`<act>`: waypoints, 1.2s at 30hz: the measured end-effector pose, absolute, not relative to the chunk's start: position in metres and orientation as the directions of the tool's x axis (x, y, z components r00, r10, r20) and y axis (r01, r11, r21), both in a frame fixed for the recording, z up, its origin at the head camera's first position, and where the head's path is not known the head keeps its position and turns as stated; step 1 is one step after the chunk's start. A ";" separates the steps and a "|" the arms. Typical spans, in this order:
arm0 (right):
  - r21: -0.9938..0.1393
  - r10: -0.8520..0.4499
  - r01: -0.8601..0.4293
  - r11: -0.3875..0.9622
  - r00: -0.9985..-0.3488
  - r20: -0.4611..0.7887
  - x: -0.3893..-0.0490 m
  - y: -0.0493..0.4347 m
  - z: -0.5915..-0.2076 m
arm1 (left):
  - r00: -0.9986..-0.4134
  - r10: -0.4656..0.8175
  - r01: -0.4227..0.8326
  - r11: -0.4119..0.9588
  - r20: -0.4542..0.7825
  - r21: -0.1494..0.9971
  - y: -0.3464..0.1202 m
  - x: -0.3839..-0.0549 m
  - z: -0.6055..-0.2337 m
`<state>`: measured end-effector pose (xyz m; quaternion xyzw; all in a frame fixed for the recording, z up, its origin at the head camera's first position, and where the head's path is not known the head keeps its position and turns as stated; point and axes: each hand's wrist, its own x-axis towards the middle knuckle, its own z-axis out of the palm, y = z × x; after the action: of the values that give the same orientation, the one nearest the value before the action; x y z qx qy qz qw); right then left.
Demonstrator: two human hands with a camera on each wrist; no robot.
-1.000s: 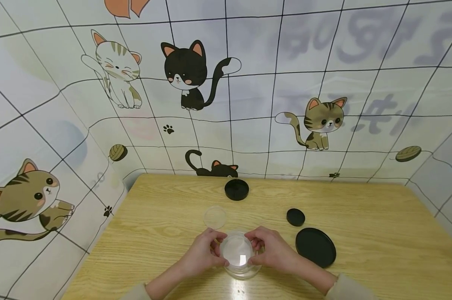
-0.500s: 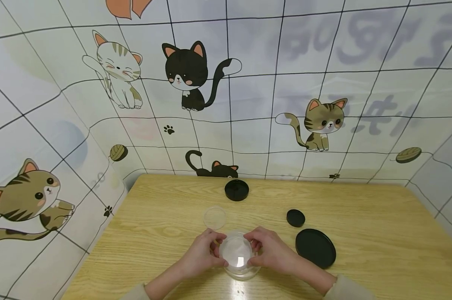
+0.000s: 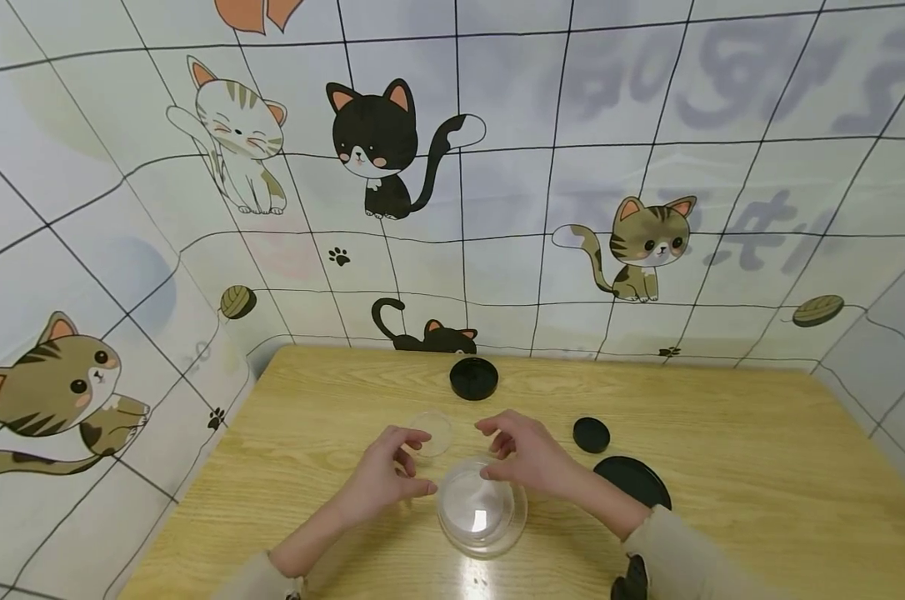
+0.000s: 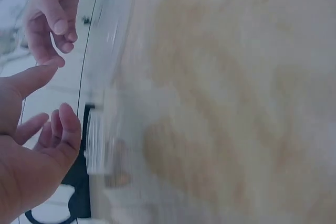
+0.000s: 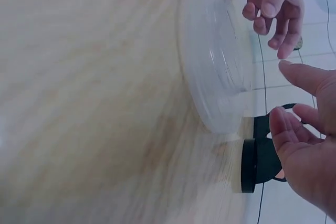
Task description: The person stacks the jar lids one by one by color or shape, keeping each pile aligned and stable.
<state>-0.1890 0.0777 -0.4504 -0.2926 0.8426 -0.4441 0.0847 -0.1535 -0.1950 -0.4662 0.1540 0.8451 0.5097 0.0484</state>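
Note:
Two clear round dishes lie stacked on the wooden table in the head view, a smaller one (image 3: 471, 512) inside or on top of a wider one (image 3: 519, 527). My left hand (image 3: 381, 477) hovers to their left, fingers loosely bent and holding nothing. On the far right side my right hand (image 3: 531, 457) is raised, and its thumb overlaps the dish's rim in this view. The right wrist view shows the stacked dishes (image 5: 210, 61) from the side, with both hands off them. A small clear disc-like dish (image 3: 436, 435) lies behind my left fingers.
A black round dish (image 3: 473, 379) stands near the table's back edge. To the right are a small black disc (image 3: 591, 435) and a large black one (image 3: 634, 480), partly behind my right forearm. A cat-patterned cloth (image 3: 505, 275) hangs behind the table (image 3: 760, 483).
Both hands have let go of the smaller clear dish and moved up and away from it, the left one leftward. The stacked dishes stay on the table.

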 end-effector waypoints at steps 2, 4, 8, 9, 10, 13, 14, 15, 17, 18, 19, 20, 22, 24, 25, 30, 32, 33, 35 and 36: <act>-0.817 -0.566 -0.401 0.415 -0.816 0.113 -0.201 0.071 -0.450 | -0.952 0.294 0.214 0.425 0.089 0.880 -0.201 -0.162 -0.467; -0.832 -0.564 -0.384 0.399 -0.818 0.107 -0.211 0.065 -0.452 | -0.955 0.280 0.220 0.423 0.104 0.879 -0.206 -0.170 -0.469; -0.843 -0.555 -0.358 0.402 -0.827 0.086 -0.226 0.056 -0.458 | -0.959 0.259 0.216 0.419 0.111 0.882 -0.215 -0.183 -0.475; -0.845 -0.552 -0.353 0.401 -0.829 0.084 -0.229 0.055 -0.460 | -0.960 0.257 0.216 0.418 0.113 0.882 -0.217 -0.186 -0.476; -0.847 -0.549 -0.349 0.401 -0.831 0.083 -0.231 0.054 -0.462 | -0.960 0.257 0.213 0.418 0.110 0.883 -0.218 -0.188 -0.477; -0.845 -0.545 -0.351 0.404 -0.834 0.086 -0.239 0.053 -0.469 | -0.958 0.263 0.219 0.418 0.114 0.882 -0.223 -0.194 -0.480; -0.844 -0.543 -0.347 0.409 -0.836 0.080 -0.240 0.052 -0.472 | -0.958 0.264 0.221 0.416 0.115 0.882 -0.225 -0.196 -0.481; -0.843 -0.544 -0.348 0.411 -0.835 0.079 -0.242 0.051 -0.474 | -0.959 0.262 0.214 0.419 0.109 0.882 -0.226 -0.198 -0.483; -0.842 -0.548 -0.346 0.413 -0.833 0.074 -0.246 0.047 -0.479 | -0.961 0.256 0.204 0.423 0.100 0.883 -0.228 -0.201 -0.485; -0.840 -0.551 -0.349 0.415 -0.831 0.073 -0.247 0.046 -0.481 | -0.964 0.251 0.195 0.426 0.091 0.884 -0.228 -0.203 -0.486; -0.836 -0.555 -0.354 0.420 -0.829 0.072 -0.248 0.044 -0.483 | -0.966 0.247 0.185 0.427 0.083 0.885 -0.229 -0.204 -0.487; -0.831 -0.557 -0.358 0.426 -0.827 0.070 -0.250 0.042 -0.486 | -0.968 0.242 0.175 0.430 0.074 0.886 -0.229 -0.205 -0.488; -0.822 -0.564 -0.366 0.436 -0.823 0.067 -0.252 0.038 -0.489 | -0.970 0.235 0.155 0.432 0.056 0.888 -0.230 -0.206 -0.488; -0.808 -0.571 -0.382 0.448 -0.818 0.070 -0.254 0.035 -0.493 | -0.972 0.230 0.138 0.435 0.038 0.890 -0.230 -0.207 -0.489; -0.805 -0.575 -0.386 0.450 -0.815 0.069 -0.254 0.034 -0.494 | -0.973 0.228 0.130 0.435 0.031 0.891 -0.230 -0.208 -0.489; -0.789 -0.581 -0.404 0.462 -0.811 0.075 -0.255 0.029 -0.497 | -0.977 0.214 0.099 0.429 0.006 0.898 -0.227 -0.209 -0.490; -0.784 -0.574 -0.404 0.471 -0.815 0.075 -0.254 0.028 -0.496 | -0.977 0.213 0.097 0.432 0.003 0.897 -0.225 -0.210 -0.490; -0.783 -0.570 -0.404 0.474 -0.818 0.077 -0.253 0.028 -0.496 | -0.977 0.213 0.099 0.436 0.004 0.894 -0.224 -0.210 -0.490; -0.781 -0.563 -0.402 0.477 -0.823 0.080 -0.252 0.028 -0.495 | -0.976 0.216 0.114 0.449 0.016 0.886 -0.222 -0.211 -0.491; -0.782 -0.562 -0.403 0.476 -0.823 0.083 -0.251 0.028 -0.494 | -0.976 0.216 0.117 0.452 0.020 0.884 -0.222 -0.211 -0.491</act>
<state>-0.2513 0.0280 -0.4943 -0.2825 0.8539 -0.4271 0.0928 -0.2115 -0.2216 -0.4910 0.0979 0.8506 0.5143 0.0477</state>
